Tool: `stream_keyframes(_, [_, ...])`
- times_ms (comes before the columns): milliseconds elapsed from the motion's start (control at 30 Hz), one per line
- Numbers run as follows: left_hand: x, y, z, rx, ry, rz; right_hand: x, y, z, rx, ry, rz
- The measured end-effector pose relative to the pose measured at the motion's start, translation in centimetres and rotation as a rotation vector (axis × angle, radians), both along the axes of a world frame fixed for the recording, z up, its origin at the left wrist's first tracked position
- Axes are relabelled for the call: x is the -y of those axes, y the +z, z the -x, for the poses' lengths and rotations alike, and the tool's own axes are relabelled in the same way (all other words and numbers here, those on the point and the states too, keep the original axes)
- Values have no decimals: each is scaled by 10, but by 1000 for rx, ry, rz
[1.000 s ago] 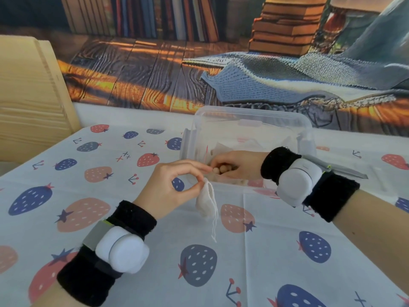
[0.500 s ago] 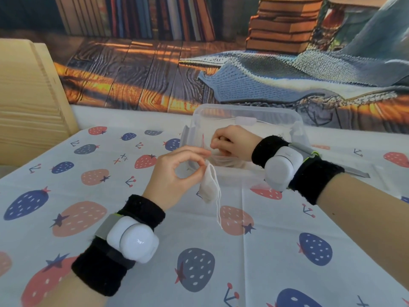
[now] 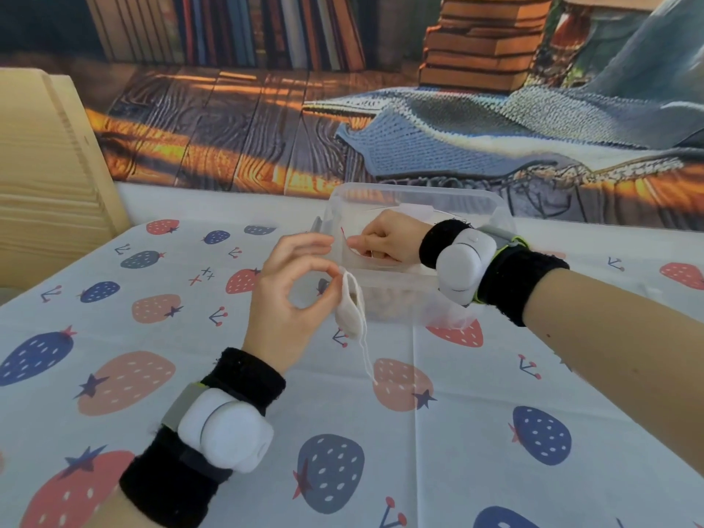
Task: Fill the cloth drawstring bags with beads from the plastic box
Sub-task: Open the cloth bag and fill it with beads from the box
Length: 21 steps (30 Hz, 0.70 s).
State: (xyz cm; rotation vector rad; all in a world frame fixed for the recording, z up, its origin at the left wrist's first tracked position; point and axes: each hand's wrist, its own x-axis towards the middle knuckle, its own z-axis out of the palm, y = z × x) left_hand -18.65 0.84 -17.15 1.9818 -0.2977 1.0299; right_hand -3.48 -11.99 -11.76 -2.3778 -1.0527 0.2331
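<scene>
— Cloth drawstring bag (image 3: 348, 308): who has it, and where does it sit?

— The left hand (image 3: 291, 299) has it. Thumb and forefinger meet in a ring and pinch the bag's top edge, so the small white pouch hangs below the fingertips, just in front of the near wall of the plastic box (image 3: 415, 299). Its drawstring (image 3: 365, 352) trails down toward the worktop (image 3: 419, 432).

— And the right hand?

— The right hand (image 3: 384, 240) is over the box, above its open top, with the fingers curled in and the thumb tucked against them. It looks like a pinch on something small, but whether it holds beads I cannot tell; the fingers hide whatever is inside.

— Can you see the beads at all?

— A pale, lumpy mass shows through the clear wall low in the box, which I take for the beads (image 3: 388, 304). Single ones are too blurred to pick out.

— What surrounds the hands?

— Each wrist wears a black band with a white rounded device strapped on. The box stands toward the far side of the worktop, which is covered by a white cloth printed with red, pink and navy strawberries. A pale wooden panel (image 3: 42, 177) stands at the left edge. Behind the worktop hangs a backdrop (image 3: 419, 120) picturing floorboards, a knitted blue blanket, stacked books and a bookshelf.
</scene>
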Motion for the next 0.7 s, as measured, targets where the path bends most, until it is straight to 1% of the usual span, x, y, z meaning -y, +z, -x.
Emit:
stream_keyframes(67, [-2,-2,3,18,53,-11,-2,1,0,-11,-11,-56])
stream_keyframes(200, [-10,-5,5,23,102,-14,-3,3,1,-135,-59,-223])
stream_keyframes(300, [-12,-5,6,-21,52,2,-1,14,-4,-256,-195,-362])
stream_keyframes(400, [-7,-7,5,-113,-64,8,8,30,-9,-470,-321,-584])
stream_keyframes(467, [-1,-9,3,-165,-141,13,18,40,-10,-623,-345,-688])
stream_keyframes(533, [5,-11,1,-186,-179,20,28,49,-7,-804,-323,-771])
stream_keyframes(600, [8,-14,-1,-196,-174,14,38,54,-2,-979,-262,-820])
stream_keyframes(700, [14,-15,-4,-247,-140,49,58,51,18,-1187,-92,-840])
